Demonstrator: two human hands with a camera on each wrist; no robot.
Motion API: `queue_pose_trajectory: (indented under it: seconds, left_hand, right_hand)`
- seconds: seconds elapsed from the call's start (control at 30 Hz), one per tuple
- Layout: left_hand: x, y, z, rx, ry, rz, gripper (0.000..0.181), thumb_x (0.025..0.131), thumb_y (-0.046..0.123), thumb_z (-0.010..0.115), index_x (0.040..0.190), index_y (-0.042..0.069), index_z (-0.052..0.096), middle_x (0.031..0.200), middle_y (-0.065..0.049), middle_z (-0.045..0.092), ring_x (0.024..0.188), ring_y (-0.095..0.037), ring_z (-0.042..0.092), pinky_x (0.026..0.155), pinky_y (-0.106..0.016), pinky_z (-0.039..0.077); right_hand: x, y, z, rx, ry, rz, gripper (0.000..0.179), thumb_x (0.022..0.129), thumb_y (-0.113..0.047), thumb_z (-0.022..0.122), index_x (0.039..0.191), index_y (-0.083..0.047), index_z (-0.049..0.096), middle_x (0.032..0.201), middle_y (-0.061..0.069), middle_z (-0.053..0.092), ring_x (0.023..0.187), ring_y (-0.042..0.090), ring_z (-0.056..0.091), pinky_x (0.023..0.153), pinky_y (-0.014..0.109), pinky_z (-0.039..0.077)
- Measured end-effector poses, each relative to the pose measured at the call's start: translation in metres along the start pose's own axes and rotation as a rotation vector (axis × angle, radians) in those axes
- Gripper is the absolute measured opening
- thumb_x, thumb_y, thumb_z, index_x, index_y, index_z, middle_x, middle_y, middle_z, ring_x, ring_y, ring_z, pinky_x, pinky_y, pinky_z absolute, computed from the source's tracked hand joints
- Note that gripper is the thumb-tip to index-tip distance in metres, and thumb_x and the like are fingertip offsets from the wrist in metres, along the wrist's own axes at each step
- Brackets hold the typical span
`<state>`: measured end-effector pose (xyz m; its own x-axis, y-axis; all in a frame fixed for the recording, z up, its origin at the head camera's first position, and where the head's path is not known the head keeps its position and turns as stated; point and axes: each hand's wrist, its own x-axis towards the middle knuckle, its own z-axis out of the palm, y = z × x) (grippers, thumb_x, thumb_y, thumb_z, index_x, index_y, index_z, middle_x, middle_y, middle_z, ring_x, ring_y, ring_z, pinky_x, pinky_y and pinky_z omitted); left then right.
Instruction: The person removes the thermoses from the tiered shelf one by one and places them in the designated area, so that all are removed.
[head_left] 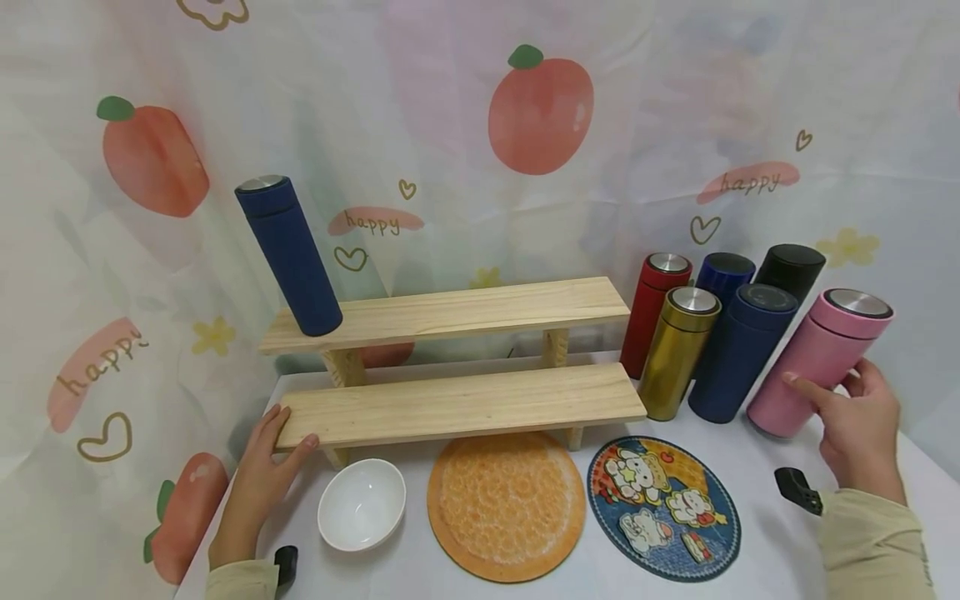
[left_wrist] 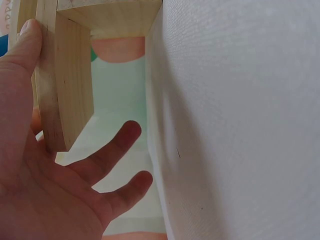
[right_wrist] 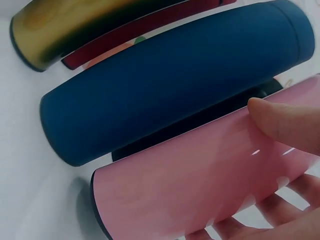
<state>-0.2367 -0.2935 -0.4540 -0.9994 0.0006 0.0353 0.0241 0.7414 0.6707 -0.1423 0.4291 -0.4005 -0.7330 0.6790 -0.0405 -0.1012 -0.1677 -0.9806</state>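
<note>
My right hand (head_left: 862,425) holds a pink thermos bottle (head_left: 813,358), thumb on its near side and fingers round the other in the right wrist view. Just left of it stands a dark blue thermos (head_left: 742,354), with a gold thermos (head_left: 678,354) beside that. Behind them are a red thermos (head_left: 651,321), a shiny blue one (head_left: 726,273) and a black one (head_left: 791,271). My left hand (head_left: 262,475) rests at the left end of the lower board of a two-tier wooden shelf (head_left: 465,408). Its thumb touches the board; two fingers extend freely past the end.
Another dark blue thermos (head_left: 292,258) stands on the upper board's left end. In front of the shelf lie a white bowl (head_left: 362,504), a round orange mat (head_left: 506,508) and a round blue cartoon mat (head_left: 663,508). A printed curtain (head_left: 450,233) hangs behind the white table.
</note>
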Motion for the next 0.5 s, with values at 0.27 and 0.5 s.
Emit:
queue_pose_trajectory:
  seconds: [0.27, 0.5]
  left_hand:
    - [0.001, -0.0003, 0.0006, -0.002, 0.01, 0.005, 0.096, 0.104, 0.058, 0.064, 0.169, 0.002, 0.022, 0.178, -0.021, 0.008, 0.16, -0.049, 0.013, 0.124, -0.069, 0.019]
    - [0.0007, 0.0018, 0.0001, 0.004, -0.01, -0.025, 0.1, 0.103, 0.063, 0.063, 0.171, 0.005, 0.018, 0.178, -0.019, 0.004, 0.16, -0.049, 0.011, 0.123, -0.07, 0.018]
  right_hand:
    - [0.003, 0.0086, -0.0004, -0.079, 0.02, 0.024, 0.104, 0.087, -0.008, 0.091, 0.17, -0.03, 0.032, 0.161, -0.005, 0.038, 0.134, 0.007, 0.037, 0.12, 0.022, 0.027]
    - [0.0028, 0.0112, 0.0015, -0.129, 0.027, 0.037, 0.101, 0.091, -0.014, 0.088, 0.17, -0.034, 0.029, 0.175, -0.007, 0.025, 0.152, 0.01, 0.027, 0.128, 0.038, 0.012]
